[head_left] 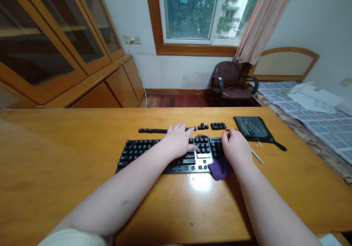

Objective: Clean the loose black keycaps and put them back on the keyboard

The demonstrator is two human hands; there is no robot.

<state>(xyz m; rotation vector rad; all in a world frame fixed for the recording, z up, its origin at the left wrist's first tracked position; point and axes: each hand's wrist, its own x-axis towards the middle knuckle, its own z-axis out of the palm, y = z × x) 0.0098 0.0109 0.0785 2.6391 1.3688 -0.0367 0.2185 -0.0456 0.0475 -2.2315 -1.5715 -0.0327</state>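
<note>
A black keyboard (141,150) lies on the desk, with some keys off and bare panel showing towards its right side. My left hand (178,141) rests over its middle, palm down with the fingers spread. At the keyboard's right end my right hand (237,146) is closed, thumb against the curled forefinger. A purple cloth (220,168) comes out from under that hand and drapes over the keyboard's lower right corner; the part inside the grip is hidden. Behind the keyboard loose black keycaps (218,126) stand in small groups, beside a long space bar (159,131).
Right of my right hand lie a dark pouch (251,128) with thin tweezers (255,137) on it and a slim white stick (257,156). Beyond the wooden desk (68,147) stand a chair (227,77), a bed (308,102) and a glass-fronted cabinet (82,68).
</note>
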